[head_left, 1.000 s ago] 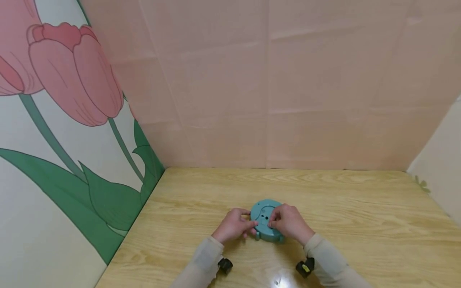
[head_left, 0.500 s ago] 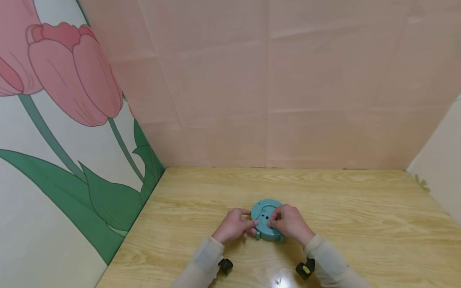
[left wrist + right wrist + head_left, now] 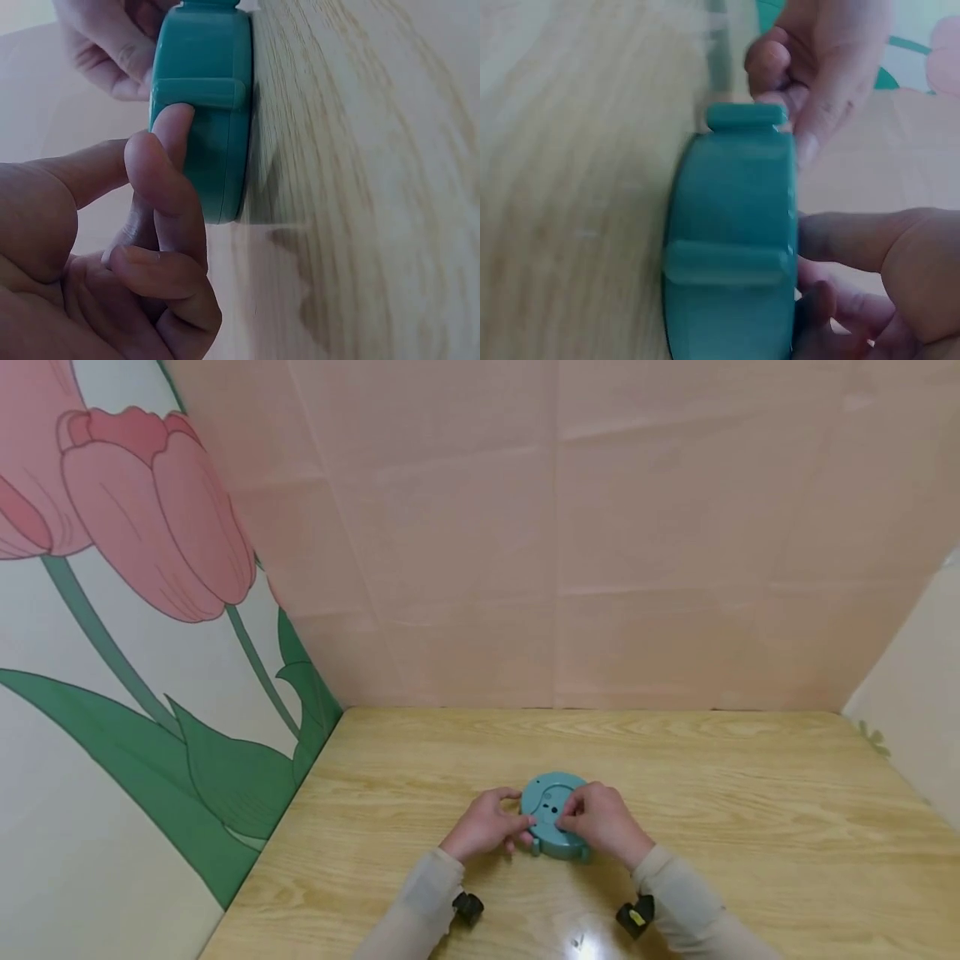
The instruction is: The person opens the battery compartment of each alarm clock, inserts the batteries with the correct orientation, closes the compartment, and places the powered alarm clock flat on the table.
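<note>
A round teal case (image 3: 547, 797), which looks like an alarm clock lying on its face, rests on the wooden table. Its upturned back has a recessed panel with small dark holes, and two stubby feet stick out on the near side; one foot (image 3: 727, 262) shows large in the right wrist view. My left hand (image 3: 487, 824) grips the clock's left edge, thumb on the back and a fingertip by a foot (image 3: 202, 91). With curled fingers, my right hand (image 3: 603, 818) pinches at the right part of the back. Its fingertips hide the spot they work on.
The wooden table (image 3: 420, 752) runs back to a pink sheet (image 3: 555, 568). On the left stands a wall panel with painted tulips (image 3: 161, 518), on the right a pale wall (image 3: 915, 710). Black wrist cameras (image 3: 468, 908) hang under both sleeves.
</note>
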`<action>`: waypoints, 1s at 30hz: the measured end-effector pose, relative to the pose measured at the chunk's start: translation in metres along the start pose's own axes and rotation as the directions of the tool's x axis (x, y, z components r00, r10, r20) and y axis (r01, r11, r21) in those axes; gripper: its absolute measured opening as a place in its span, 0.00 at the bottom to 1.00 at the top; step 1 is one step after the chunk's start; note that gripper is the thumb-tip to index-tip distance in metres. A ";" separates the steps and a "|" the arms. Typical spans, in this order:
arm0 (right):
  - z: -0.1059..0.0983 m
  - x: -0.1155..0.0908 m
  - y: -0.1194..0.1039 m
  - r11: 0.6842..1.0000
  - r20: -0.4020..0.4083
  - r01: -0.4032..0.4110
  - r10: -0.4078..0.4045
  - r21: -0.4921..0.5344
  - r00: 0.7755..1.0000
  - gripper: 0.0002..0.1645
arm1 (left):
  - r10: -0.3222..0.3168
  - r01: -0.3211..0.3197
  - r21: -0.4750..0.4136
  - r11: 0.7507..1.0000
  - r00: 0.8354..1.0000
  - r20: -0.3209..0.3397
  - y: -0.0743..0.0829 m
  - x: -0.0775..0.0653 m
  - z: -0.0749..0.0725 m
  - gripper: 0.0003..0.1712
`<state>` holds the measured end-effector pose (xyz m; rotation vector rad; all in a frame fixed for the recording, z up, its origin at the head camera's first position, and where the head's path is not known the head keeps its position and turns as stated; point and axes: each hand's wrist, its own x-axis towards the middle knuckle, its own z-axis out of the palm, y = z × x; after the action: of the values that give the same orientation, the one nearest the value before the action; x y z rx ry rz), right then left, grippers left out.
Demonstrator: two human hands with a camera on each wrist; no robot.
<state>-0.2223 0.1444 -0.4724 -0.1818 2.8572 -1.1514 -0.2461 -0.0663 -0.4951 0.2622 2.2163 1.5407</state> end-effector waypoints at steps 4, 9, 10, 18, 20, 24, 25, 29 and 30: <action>0.004 -0.002 -0.003 0.996 -0.044 -0.020 0.016 -0.091 0.999 0.11 | 0.018 -0.018 -0.009 1.000 1.000 -0.010 0.000 0.001 0.001 0.39; 0.004 -0.004 -0.003 0.992 -0.052 -0.020 0.013 -0.126 0.999 0.10 | 0.019 -0.019 -0.010 1.000 1.000 -0.022 0.004 0.000 0.003 0.36; 0.003 -0.004 -0.003 0.993 -0.050 -0.015 0.009 -0.121 0.999 0.10 | 0.018 -0.019 -0.008 1.000 1.000 -0.022 0.004 0.000 0.004 0.36; 0.001 -0.003 0.004 0.999 -0.020 0.036 -0.036 -0.015 0.999 0.05 | 0.023 -0.023 0.004 1.000 1.000 -0.020 0.003 -0.003 0.005 0.34; -0.001 -0.003 0.007 1.000 -0.035 0.030 -0.030 -0.001 0.999 0.05 | 0.024 -0.024 0.007 1.000 1.000 -0.020 0.003 -0.003 0.005 0.34; -0.008 -0.001 0.015 1.000 -0.086 -0.010 0.010 0.002 0.996 0.09 | 0.029 -0.028 0.024 0.999 0.999 -0.036 0.003 -0.003 0.007 0.34; -0.010 -0.001 0.017 1.000 -0.097 -0.019 0.019 0.001 0.995 0.10 | 0.033 -0.031 0.035 0.999 0.998 -0.044 0.004 -0.004 0.007 0.34; -0.017 -0.001 0.025 0.998 -0.109 -0.054 0.056 0.018 0.992 0.16 | 0.080 -0.066 0.146 0.987 0.992 -0.097 0.007 -0.005 0.009 0.32; -0.018 -0.001 0.027 0.998 -0.109 -0.056 0.057 0.015 0.992 0.18 | 0.094 -0.073 0.175 0.982 0.990 -0.110 0.008 -0.005 0.009 0.31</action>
<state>-0.2253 0.1764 -0.4777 -0.0377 2.9281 -1.2031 -0.2381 -0.0574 -0.4890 0.3276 2.4638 1.4433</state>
